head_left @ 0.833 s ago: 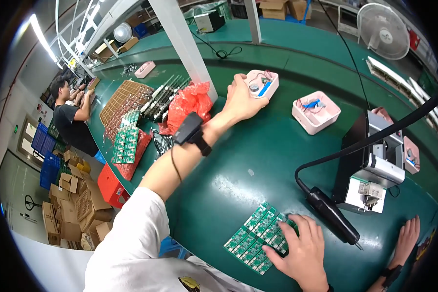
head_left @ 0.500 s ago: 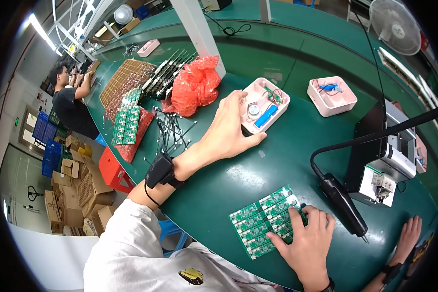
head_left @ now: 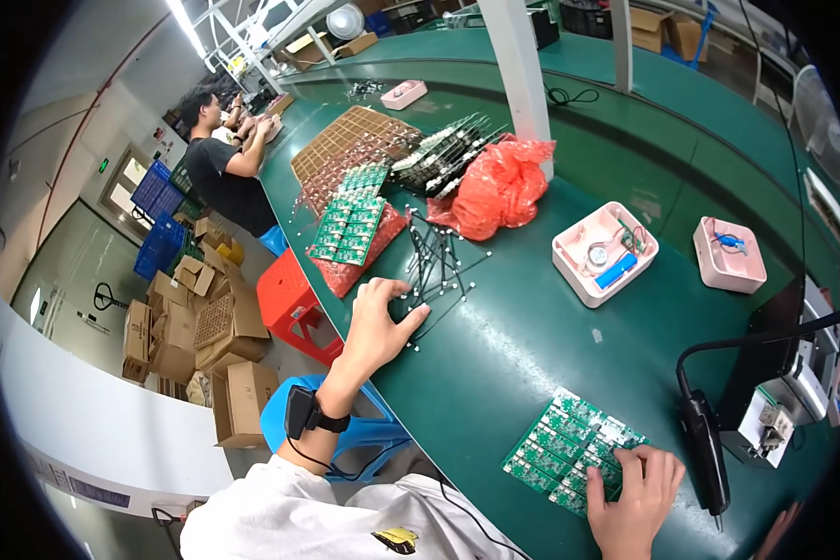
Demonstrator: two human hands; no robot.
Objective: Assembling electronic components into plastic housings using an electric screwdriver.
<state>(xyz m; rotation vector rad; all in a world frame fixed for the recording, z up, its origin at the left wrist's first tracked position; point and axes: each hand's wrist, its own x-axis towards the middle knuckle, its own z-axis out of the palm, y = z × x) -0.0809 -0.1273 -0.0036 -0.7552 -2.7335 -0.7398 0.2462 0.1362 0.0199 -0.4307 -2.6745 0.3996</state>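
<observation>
Black leads (head_left: 428, 252) lie bunched beside the left grip (head_left: 373, 329), which is spread apart, contact unclear; pinching one near its white end should limit tangling. Rightward, the right grip (head_left: 637, 497), unclenched, rests on green circuit boards (head_left: 562, 446); light pressure should steady them on the surface (head_left: 495, 364).

Room between wires (head_left: 427, 257) and boards (head_left: 553, 452), black tool (head_left: 704, 450) rightward

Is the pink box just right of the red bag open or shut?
Open: the pink box has no cover on, and a blue cylinder and round silver part show inside.
</observation>
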